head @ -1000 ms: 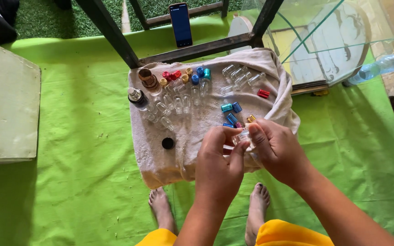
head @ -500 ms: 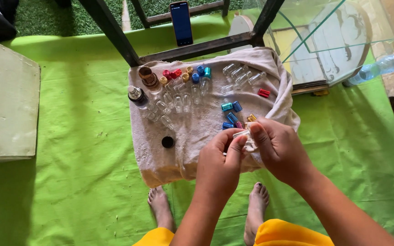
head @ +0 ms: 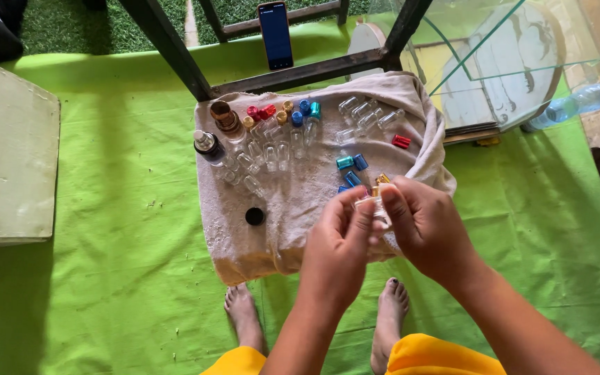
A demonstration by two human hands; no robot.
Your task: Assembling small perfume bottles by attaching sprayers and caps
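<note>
While both hands meet over the beige towel (head: 293,208), I see one small clear vial (head: 376,208). Left hand (head: 338,246) and right hand (head: 425,226) pinch it, fingers closed.

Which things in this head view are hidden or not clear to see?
- Small clear vial: mostly covered by the fingertips of the left hand and right hand; cap state unclear.
- Blue caps: partly behind the left hand.
- Plastic bottle: seen blurred through glass.
- Grey box: cut by the left edge.
</note>
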